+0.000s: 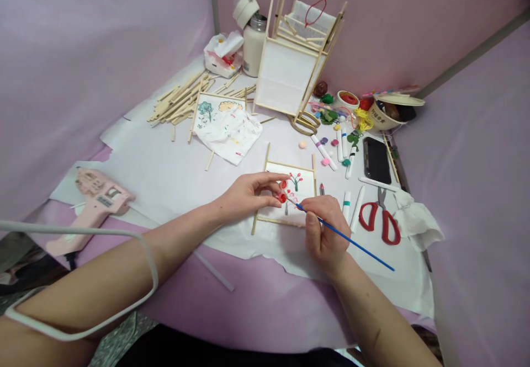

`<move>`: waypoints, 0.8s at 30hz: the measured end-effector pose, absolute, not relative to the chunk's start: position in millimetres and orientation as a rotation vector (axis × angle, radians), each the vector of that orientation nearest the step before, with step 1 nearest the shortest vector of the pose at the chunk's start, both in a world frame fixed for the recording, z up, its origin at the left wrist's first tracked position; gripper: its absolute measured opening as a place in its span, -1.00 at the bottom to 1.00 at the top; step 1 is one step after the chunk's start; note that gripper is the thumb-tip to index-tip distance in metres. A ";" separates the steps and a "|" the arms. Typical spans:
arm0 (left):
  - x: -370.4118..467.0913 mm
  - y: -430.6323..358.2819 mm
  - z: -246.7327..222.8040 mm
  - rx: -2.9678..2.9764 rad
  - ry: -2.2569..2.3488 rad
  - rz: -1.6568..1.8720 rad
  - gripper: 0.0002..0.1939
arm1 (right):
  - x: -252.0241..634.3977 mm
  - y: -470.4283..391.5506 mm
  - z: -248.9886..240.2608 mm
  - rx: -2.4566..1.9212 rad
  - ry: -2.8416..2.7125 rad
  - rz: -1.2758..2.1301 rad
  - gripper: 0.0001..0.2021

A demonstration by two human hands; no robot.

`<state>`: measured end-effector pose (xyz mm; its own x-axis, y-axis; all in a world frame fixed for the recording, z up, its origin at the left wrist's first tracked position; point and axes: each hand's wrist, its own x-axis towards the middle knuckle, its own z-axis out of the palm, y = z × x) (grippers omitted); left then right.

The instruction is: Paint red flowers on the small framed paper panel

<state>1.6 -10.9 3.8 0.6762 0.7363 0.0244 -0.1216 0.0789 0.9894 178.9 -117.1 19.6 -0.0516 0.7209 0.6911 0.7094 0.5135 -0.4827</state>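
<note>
The left hand point(253, 193) pinches two red pots point(282, 197); the right hand point(329, 230) grips one brush point(360, 245). One painted panel point(305, 191) lies near the front edge of the desk point(157, 154).

The paintbrush point(351, 239) in the right fingers point(319, 208) has a smooth, glossy blue handle. Between the left fingers point(270, 177), the paint pots point(282, 197) shine red. Beneath, the frame point(275, 222) is bare matt wood. Right of the fingers, the scissors point(387, 226) pair smooth red plastic grips with grey metal; the phone point(376, 161) beyond is glossy black.
</note>
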 end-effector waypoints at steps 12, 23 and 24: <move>1.0 -11.5 0.6 1.482 0.570 0.679 -0.46 | 179.1 -115.8 21.8 -1.254 -1.853 -0.010 -0.88; 1.8 -11.8 3.9 1.371 0.574 0.697 -0.46 | 176.4 -117.3 21.6 -1.056 -1.587 0.007 -0.84; 1.9 -11.3 5.4 1.324 0.588 0.702 -0.46 | 176.3 -116.8 20.7 -1.038 -1.515 0.031 -0.84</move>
<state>1.9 -11.3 5.4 0.6637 0.7480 0.0080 -0.1242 0.0996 0.9872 176.3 -116.8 20.7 0.1407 0.6048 0.7839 0.5724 0.5963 -0.5628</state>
